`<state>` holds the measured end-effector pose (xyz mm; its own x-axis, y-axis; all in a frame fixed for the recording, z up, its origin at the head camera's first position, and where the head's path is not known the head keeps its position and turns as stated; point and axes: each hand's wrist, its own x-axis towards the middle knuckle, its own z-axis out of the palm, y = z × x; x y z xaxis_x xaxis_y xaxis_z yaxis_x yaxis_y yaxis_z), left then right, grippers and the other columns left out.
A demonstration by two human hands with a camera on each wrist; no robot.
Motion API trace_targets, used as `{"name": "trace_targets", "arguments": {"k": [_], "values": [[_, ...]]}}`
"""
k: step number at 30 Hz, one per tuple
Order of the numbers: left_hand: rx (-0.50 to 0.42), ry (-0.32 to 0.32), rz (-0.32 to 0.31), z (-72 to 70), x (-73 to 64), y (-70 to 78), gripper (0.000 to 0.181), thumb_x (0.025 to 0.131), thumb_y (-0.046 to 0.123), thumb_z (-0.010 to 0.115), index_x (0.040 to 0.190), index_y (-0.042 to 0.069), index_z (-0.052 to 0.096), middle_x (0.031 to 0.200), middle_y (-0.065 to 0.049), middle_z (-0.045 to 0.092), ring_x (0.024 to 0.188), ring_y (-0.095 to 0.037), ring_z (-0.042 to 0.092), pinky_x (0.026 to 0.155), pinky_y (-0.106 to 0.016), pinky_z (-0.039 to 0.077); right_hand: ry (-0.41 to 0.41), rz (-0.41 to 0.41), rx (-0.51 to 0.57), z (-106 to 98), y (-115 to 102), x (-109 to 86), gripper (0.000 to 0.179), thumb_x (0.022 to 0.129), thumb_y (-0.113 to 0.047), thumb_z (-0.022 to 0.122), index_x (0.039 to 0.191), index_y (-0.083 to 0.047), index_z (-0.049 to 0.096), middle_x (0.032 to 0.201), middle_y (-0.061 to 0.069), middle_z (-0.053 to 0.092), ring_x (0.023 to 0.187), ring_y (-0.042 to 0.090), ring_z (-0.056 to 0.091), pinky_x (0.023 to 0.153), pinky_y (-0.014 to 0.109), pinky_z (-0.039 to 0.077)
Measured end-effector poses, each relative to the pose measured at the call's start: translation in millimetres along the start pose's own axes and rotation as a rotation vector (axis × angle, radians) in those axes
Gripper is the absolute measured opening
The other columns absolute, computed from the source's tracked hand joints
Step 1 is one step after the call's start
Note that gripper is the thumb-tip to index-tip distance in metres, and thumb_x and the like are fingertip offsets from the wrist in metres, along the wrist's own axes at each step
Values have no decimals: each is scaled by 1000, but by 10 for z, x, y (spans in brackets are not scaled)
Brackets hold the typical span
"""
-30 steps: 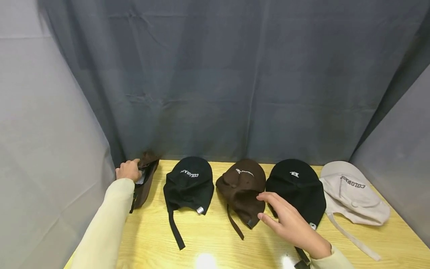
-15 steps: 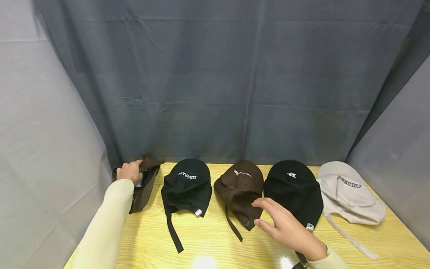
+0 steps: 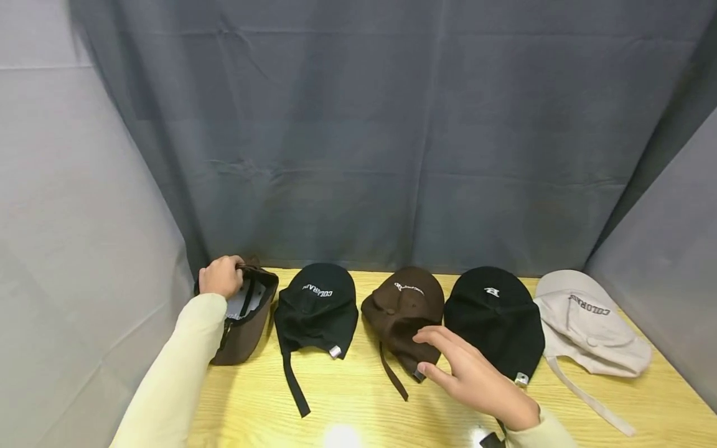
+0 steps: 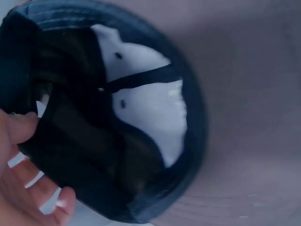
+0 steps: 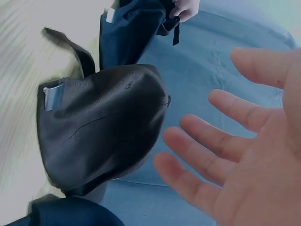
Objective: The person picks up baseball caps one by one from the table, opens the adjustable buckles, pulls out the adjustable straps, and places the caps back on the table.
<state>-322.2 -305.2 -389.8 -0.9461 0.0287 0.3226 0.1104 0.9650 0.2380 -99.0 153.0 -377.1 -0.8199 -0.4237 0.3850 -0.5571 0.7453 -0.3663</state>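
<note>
At the far left of the row, my left hand (image 3: 221, 277) grips the back edge of a brown cap (image 3: 243, 336), whose hollow inside faces up toward me. The left wrist view shows the thumb and fingers pinching that edge, with white panels (image 4: 150, 108) on the cap's lining. My right hand (image 3: 476, 376) hovers with fingers spread over the table side of a second brown cap (image 3: 400, 305), holding nothing. In the right wrist view this brown cap (image 5: 108, 122) lies apart from the fingers.
A black cap (image 3: 316, 311) with white lettering lies just right of the held cap. Another black cap (image 3: 493, 317) and a beige cap (image 3: 590, 323) lie farther right. Grey curtain (image 3: 358, 137) hangs behind the wooden table (image 3: 269, 404); pale cloth walls flank it.
My left hand has lifted and turned the brown cap, so its opening and lining show more and its brim swings toward me. The right hand has drifted slightly left and down.
</note>
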Motion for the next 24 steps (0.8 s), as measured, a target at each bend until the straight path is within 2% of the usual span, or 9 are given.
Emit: {"name": "trace_targets", "arguments": {"k": [2,5,11,15,17,22,24], "values": [[-20,31,15,-93,-43,-1,27,90,10,52,108,6,72,103,-24,72,84,-46,68,71,-61,51,-15,5,7,-4,-16,21,32,94,-29,67,124,-20,61,129,-2,61,116,15,62,93,36,53],[-45,36,27,-256,-120,-1,29,90,10,50,111,6,71,104,-26,72,80,-48,67,67,-62,51,-24,14,7,-14,-29,41,32,94,-29,67,124,-20,61,130,-2,61,116,16,62,93,36,53],[-70,-33,14,-619,-270,120,38,87,12,46,116,12,71,110,-24,71,85,-46,66,59,-53,49,-16,7,14,-28,-12,64,30,93,-26,68,123,-21,62,129,-3,62,115,15,62,92,35,53],[-73,-28,7,-972,-374,295,39,85,11,44,113,14,71,108,-19,71,84,-41,65,57,-45,46,-15,-18,29,-24,-2,86,30,94,-27,67,122,-20,62,127,-2,62,113,14,63,91,33,54],[-75,-8,13,-1175,-432,400,38,84,11,45,111,14,71,106,-16,70,85,-38,64,60,-46,46,-23,-17,38,-27,-2,86,30,94,-28,67,122,-20,62,128,-2,62,113,14,63,90,32,54],[-106,50,86,-1678,-575,693,26,85,15,53,102,11,71,97,-13,69,87,-33,62,74,-50,45,-21,-28,11,-46,-36,103,30,93,-28,69,122,-21,62,129,-4,61,114,14,63,91,33,54],[-136,67,117,-1823,-620,816,20,87,19,57,99,11,70,95,-12,70,86,-30,62,76,-47,44,-11,-46,-11,-74,-76,137,31,92,-26,70,122,-21,62,128,-5,61,114,13,63,91,33,54]]}}
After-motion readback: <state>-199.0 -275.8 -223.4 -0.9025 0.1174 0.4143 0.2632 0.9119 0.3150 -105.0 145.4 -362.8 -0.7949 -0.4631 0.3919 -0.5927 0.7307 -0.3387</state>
